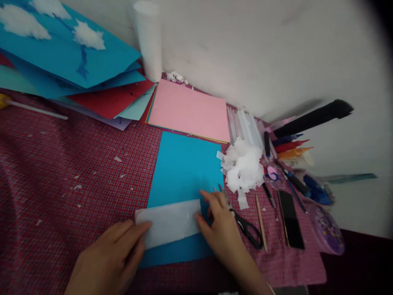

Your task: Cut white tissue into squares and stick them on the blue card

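A folded strip of thin white paper, perhaps tissue, lies across the lower part of a blue sheet of paper. At its left end, my left hand grips the strip, with the fingertips over the edge. My right hand is at the other end, its thumb touching the strip's right edge and its index finger stretched apart above the blue sheet. Scissors with black handles lie beside my right hand, their blades partly hidden behind it.
White torn paper is heaped right of the blue sheet. Pink paper lies behind. Coloured sheets with white tufts are stacked at left, near a white roll. A wooden stick, phone and purple container stand right.
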The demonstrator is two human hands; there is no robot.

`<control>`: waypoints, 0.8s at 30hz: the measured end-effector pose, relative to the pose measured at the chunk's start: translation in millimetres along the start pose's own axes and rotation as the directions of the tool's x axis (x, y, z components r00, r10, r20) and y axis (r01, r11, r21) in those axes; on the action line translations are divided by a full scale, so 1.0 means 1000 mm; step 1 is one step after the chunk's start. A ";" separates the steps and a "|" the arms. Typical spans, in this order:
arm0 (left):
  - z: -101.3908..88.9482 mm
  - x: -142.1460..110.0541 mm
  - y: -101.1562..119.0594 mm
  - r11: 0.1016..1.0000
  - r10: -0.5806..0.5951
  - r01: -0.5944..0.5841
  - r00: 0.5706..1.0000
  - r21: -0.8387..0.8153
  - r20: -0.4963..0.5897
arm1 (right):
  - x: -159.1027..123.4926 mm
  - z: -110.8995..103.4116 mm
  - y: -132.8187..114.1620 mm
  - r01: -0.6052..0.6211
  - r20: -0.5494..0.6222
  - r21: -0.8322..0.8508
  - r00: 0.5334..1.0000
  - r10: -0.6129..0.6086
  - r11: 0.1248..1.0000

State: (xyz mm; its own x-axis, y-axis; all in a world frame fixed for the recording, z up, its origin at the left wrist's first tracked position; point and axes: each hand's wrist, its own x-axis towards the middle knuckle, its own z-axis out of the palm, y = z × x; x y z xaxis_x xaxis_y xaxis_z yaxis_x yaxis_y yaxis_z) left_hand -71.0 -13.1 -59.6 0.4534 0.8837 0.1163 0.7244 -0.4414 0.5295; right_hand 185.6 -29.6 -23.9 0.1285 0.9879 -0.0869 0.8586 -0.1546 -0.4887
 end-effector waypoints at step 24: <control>-0.036 0.011 0.026 0.999 0.003 -0.002 1.000 0.042 -0.021 | 0.007 -0.018 -0.025 0.443 0.199 -0.374 0.897 -0.396 0.815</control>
State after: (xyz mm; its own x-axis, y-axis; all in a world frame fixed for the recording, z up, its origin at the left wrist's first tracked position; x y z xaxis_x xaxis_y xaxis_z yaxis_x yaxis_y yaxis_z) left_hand -65.8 -9.4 -14.3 0.4444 0.8855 0.1356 0.7446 -0.4493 0.4937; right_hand 174.1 -18.7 2.7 -0.3235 0.9445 -0.0571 0.9421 0.3158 -0.1123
